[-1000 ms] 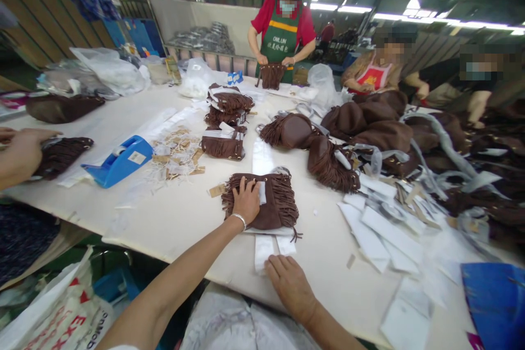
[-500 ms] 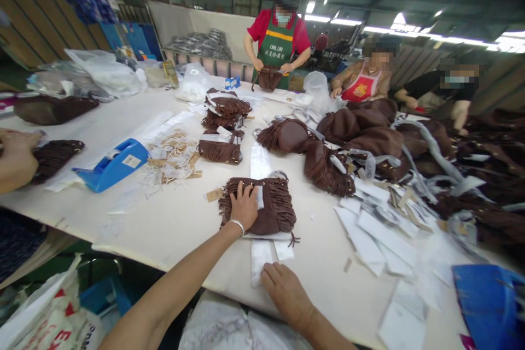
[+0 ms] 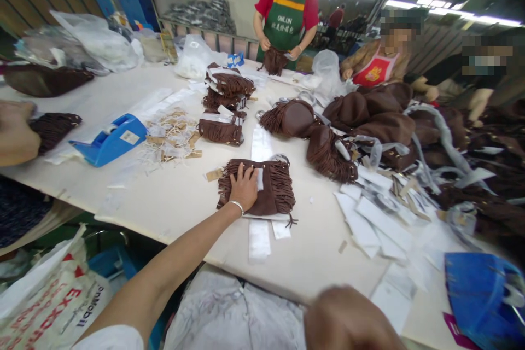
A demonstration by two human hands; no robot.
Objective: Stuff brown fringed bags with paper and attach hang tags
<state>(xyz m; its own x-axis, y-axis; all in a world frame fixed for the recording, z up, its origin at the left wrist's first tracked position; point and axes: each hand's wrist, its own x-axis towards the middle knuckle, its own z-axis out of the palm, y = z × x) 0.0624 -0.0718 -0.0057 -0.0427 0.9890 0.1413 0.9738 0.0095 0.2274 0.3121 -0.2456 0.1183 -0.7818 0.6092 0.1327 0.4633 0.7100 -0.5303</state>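
Observation:
My left hand lies on a dark brown fringed bag, fingers spread and pressing on its upper middle. The bag rests flat on the table, with fringe on both sides, a white piece by my fingers and a tan tag at its left. Under it runs a white strip that sticks out toward me and away from me. My right hand is low at the table's near edge, smeared by motion, apart from the bag. Its fingers cannot be made out.
A blue tape dispenser and a heap of tags lie to the left. Stacked fringed bags stand beyond. White strips, brown bags and another blue dispenser fill the right. Co-workers stand around the table.
My right hand has left the near end of the white strip and moved right and toward me. My left hand stays on the bag. The view has tilted down slightly.

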